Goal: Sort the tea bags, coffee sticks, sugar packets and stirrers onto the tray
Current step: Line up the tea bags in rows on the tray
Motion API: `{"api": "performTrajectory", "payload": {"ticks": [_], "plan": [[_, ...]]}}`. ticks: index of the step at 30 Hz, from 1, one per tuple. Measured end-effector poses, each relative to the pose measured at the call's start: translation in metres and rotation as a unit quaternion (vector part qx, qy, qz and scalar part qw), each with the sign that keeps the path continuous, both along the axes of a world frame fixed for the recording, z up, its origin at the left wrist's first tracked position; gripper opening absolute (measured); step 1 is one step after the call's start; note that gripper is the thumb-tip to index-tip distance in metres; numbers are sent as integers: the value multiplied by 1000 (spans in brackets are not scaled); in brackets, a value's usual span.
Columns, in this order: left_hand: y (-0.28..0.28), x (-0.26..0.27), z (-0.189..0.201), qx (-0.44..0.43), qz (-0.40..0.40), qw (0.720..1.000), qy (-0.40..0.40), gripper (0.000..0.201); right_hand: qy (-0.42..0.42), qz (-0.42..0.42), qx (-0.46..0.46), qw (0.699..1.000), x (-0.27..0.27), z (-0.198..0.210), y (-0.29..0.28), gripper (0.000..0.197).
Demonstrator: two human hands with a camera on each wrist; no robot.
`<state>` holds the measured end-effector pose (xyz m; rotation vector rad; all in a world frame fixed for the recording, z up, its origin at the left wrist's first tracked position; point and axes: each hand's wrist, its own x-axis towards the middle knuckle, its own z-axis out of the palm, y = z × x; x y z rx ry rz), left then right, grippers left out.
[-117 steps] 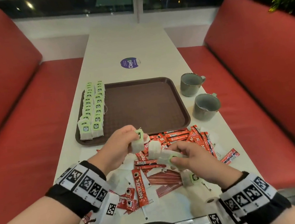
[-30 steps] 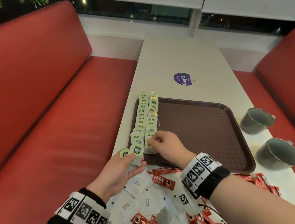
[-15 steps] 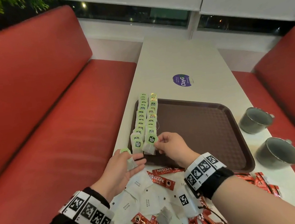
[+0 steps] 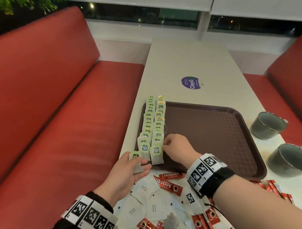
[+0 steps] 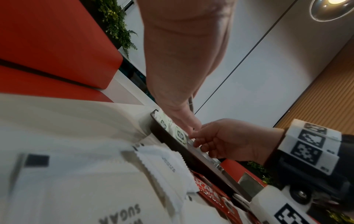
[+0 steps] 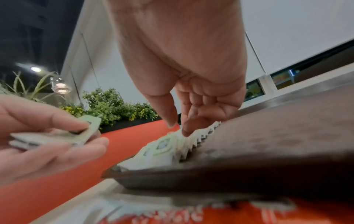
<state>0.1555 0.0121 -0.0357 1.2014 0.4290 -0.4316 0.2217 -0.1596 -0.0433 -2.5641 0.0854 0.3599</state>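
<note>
From the head view, my left hand (image 4: 128, 170) pinches a spare tea bag (image 4: 136, 160) just left of the tray (image 4: 215, 137); my right hand (image 4: 176, 147) pinches the nearest bag (image 4: 156, 154), long axis toward me. Left wrist: right fingers (image 5: 199, 137) curled at the rim. Right wrist: pale bags, green tags.

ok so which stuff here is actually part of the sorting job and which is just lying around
Part of the job:
tray
tea bag rows on it
tea bags held in left hand
right hand at the rows
sugar packets
coffee sticks

Lying about:
two mugs
purple sticker
</note>
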Motion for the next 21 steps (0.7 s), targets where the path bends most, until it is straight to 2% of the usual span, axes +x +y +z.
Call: {"api": "performTrajectory", "payload": {"ticks": [3,6,10,14,17,18,21], "plan": [[-3,1,-2,3,-13,1000,-6,16,-37,25,111,993,-11,10,2,20],[-10,2,-3,6,-35,999,-17,23,-4,75,211,975,-24,18,9,22],[-19,4,-2,10,-51,998,-22,20,-1,92,250,964,-30,18,14,10],[-18,5,0,48,-65,995,-50,25,-40,61,261,963,-24,18,13,19],[-9,5,-1,163,-50,982,-83,22,-58,29,252,965,-17,14,12,20],[-5,5,-2,229,-48,967,-100,20,-57,22,240,969,-14,11,12,20],[3,7,-5,392,-75,899,-177,14,-36,22,199,979,-9,3,15,20]]}}
